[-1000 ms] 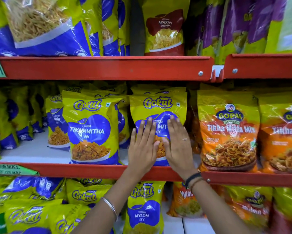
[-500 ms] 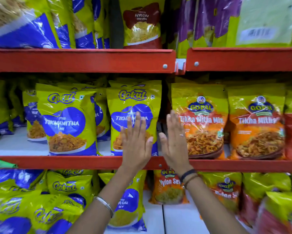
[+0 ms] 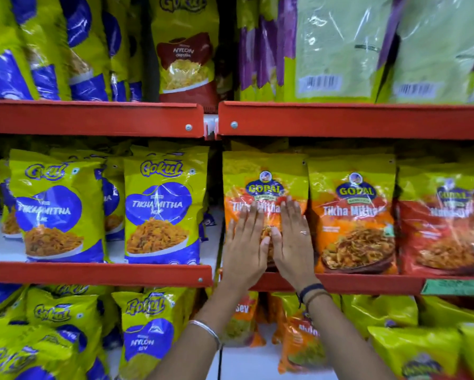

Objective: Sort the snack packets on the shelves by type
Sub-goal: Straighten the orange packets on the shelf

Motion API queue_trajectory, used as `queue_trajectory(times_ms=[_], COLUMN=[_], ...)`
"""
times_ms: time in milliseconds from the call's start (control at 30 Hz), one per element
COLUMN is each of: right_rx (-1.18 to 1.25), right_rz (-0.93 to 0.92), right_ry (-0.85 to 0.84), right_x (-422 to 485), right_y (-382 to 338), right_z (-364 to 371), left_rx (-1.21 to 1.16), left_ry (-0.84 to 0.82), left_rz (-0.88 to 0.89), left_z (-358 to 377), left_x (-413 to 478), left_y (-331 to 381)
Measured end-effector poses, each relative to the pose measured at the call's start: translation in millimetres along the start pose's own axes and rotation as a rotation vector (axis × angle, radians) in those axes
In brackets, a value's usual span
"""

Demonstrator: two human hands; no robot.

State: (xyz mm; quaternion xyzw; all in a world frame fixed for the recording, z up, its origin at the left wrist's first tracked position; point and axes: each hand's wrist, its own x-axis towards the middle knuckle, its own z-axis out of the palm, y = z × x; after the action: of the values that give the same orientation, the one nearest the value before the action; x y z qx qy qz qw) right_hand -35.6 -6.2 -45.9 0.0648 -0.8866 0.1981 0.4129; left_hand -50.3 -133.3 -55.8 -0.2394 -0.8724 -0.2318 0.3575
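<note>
Middle shelf [image 3: 367,283], right bay: orange-and-yellow Gopal Tikha Mitha packet [image 3: 263,182] standing upright at the bay's left end, just behind the red front lip. Left hand [image 3: 244,248] and right hand [image 3: 292,242] both laid flat against its front, fingers straight and close together, palms pressed to the film, thumbs nearly meeting over the printed snack picture; nothing gripped or pinched by either. Silver bangle [image 3: 205,329] on the left wrist, dark bands [image 3: 311,293] on the right wrist.

Just beside it, to the right: second Gopal Tikha Mitha packet [image 3: 352,215], same orange design, upright, sides touching or nearly so. Further right: red Gopal packet [image 3: 435,223] (label blurred, variety not readable).

Middle shelf, left bay: two yellow-and-blue Gokul Tikha Mitha packets at the front, one near the divider [image 3: 162,209] and one further left [image 3: 58,209], both upright, with more of the same design stacked behind.

Top shelf [image 3: 93,119]: blue-and-yellow packets at left, one maroon Nylon packet [image 3: 186,58] at the centre, pale green packets with barcodes [image 3: 337,50] at right, purple-edged ones between.

Bottom shelf: Gokul Nylon Sev packet [image 3: 145,333] below the left forearm, more Gokul packets at left, orange and yellow packets leaning loosely at right
</note>
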Motion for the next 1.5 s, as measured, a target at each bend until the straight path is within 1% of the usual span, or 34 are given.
queue_trajectory(times_ms=[167,267,300,367,400,467,533,600,633,700,833,900,967,1033,1133,1233,1300,1367,1400,1433,1500], right_rx=[0.034,0.126,0.174,0.257,0.294,0.358,0.381,0.330,0.297,0.259,0.178,0.181,0.134,0.060,-0.034,-0.111,-0.115,-0.080,-0.060,-0.047,-0.042], right_rz=[-0.037,-0.128,-0.157,-0.174,-0.148,-0.035,0.094,0.194,0.236,0.284,0.292,0.347,0.385,0.400,0.397,0.375,0.369,0.351,0.313,0.268,0.184], right_ry=[-0.044,-0.107,-0.101,-0.004,0.059,0.173,0.256,0.271,0.254,0.205,0.129,0.089,0.065,0.051,0.034,0.050,0.053,0.082,0.127,0.194,0.317], right_x=[1,0,-1,-3,-3,4,20,40,50,68,97,106,112,116,117,114,111,103,95,86,60], right_y=[4,15,24,44,56,80,107,129,142,162,186,186,186,186,186,182,181,178,177,175,164], right_z=[-3,-21,-32,-56,-69,-94,-117,-138,-146,-154,-156,-157,-159,-160,-158,-156,-155,-157,-157,-157,-153], left_rx=[0.059,0.080,0.077,0.042,-0.009,-0.163,-0.310,-0.406,-0.431,-0.450,-0.406,-0.398,-0.435,-0.418,-0.372,-0.375,-0.336,-0.390,-0.384,-0.308,-0.073], left_ry=[0.027,0.052,0.069,0.124,0.161,0.227,0.265,0.260,0.251,0.209,0.071,0.054,0.100,0.132,0.138,0.156,0.134,0.148,0.178,0.232,0.301], left_rz=[-0.012,-0.052,-0.069,-0.104,-0.115,-0.103,-0.042,-0.006,-0.025,-0.159,-0.497,-0.577,-0.595,-0.567,-0.504,-0.437,-0.429,-0.427,-0.385,-0.300,-0.074], left_z=[2,-1,-1,-1,-1,0,-1,-4,-2,4,17,19,20,22,21,22,23,19,16,17,26], left_x=[1,-1,-1,2,7,24,48,75,89,118,159,166,171,176,182,180,178,170,163,153,123], left_y=[3,10,15,27,37,60,86,109,117,123,126,128,129,123,119,122,122,125,127,127,133])
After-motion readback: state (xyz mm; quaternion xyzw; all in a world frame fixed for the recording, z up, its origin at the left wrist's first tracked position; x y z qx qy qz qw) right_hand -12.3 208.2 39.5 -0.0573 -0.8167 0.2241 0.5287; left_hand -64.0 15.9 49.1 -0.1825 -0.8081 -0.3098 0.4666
